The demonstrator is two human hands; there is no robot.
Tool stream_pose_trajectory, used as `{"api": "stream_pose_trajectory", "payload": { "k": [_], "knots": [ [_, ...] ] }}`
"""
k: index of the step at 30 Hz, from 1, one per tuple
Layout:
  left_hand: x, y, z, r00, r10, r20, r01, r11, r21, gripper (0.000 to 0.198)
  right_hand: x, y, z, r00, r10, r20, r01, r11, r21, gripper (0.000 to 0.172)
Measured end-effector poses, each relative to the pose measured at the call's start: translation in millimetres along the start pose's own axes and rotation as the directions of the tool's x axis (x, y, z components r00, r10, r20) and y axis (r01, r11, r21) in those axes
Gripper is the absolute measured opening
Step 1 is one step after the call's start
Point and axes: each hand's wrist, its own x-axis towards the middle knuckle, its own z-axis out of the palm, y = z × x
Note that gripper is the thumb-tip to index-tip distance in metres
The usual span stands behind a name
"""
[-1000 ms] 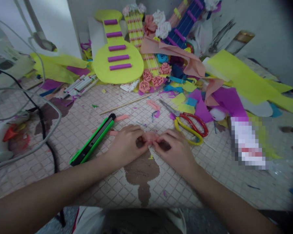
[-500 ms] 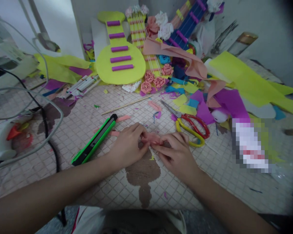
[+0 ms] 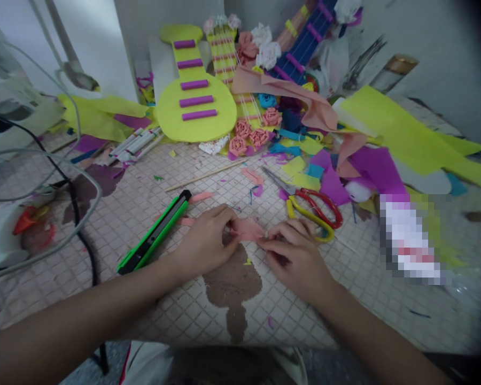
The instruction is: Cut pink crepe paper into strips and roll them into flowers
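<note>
We see both hands working close together over the middle of the tabletop (image 3: 176, 315), each with its fingers drawn narrow on a small piece of pink paper (image 3: 249, 229). The left hand (image 3: 208, 238) pinches the paper's left end between thumb and fingers, and the right hand (image 3: 296, 251) holds the right end, so the piece spans the gap between them. Just below it we notice a brown patch (image 3: 232, 278) where the checked surface is worn. Beside the left hand a green and black cutter (image 3: 154, 232) lies slantwise, with a pink strip (image 3: 201, 197) near its upper end. Close behind the right hand rest the scissors (image 3: 312, 211), one handle loop red and the other yellow, blades pointing up and left. Farther back we find a thin wooden stick (image 3: 204, 176), then a yellow guitar shape (image 3: 196, 109) crossed by purple bars, leaning upright. To its right sit pink paper roses (image 3: 242, 128), and beyond them a blue guitar neck (image 3: 300, 43) tilts. White-barrelled markers (image 3: 134, 144) lie bunched to the left.
</note>
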Motion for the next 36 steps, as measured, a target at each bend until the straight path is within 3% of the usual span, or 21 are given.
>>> {"api": "stream_pose_trajectory", "payload": {
  "k": [7,12,15,18,22,26,31,36],
  "knots": [
    [-1,4,0.2,0.999,-0.038,-0.024,0.038,0.999,-0.033,0.010,1,0,1,0.999,0.010,-0.040,-0.008,0.999,0.041,0.022],
    [-4,0,2.9,0.996,-0.031,-0.084,0.026,0.998,-0.056,0.013,10,4,-4,0.990,0.099,-0.100,-0.068,0.960,0.273,0.020],
    [-5,0,2.3,0.994,-0.039,-0.100,0.027,0.993,-0.112,0.017,26,8,-6,0.996,0.089,-0.015,-0.079,0.941,0.329,0.023],
    [-6,1,-1.2,0.993,-0.018,-0.117,-0.006,0.979,-0.205,0.017,46,8,-3,0.994,-0.028,0.106,0.000,0.967,0.257,0.027],
    [-10,1,-5.5,0.981,0.044,-0.189,-0.096,0.957,-0.275,0.009,68,2,3,0.946,-0.120,0.300,0.083,0.987,0.135,0.021],
    [-11,0,-6.2,0.963,0.050,-0.264,-0.132,0.944,-0.301,0.010,78,-6,5,0.945,-0.108,0.310,0.052,0.982,0.182,0.012],
    [-10,-5,-6.8,0.935,0.030,-0.354,-0.151,0.935,-0.320,0.012,72,-6,1,0.974,0.004,0.225,-0.084,0.935,0.345,0.011],
    [-10,-10,-9.5,0.944,-0.004,-0.330,-0.130,0.915,-0.382,0.011,67,2,-1,0.965,0.206,0.159,-0.260,0.808,0.529,0.009]
  ]
}}
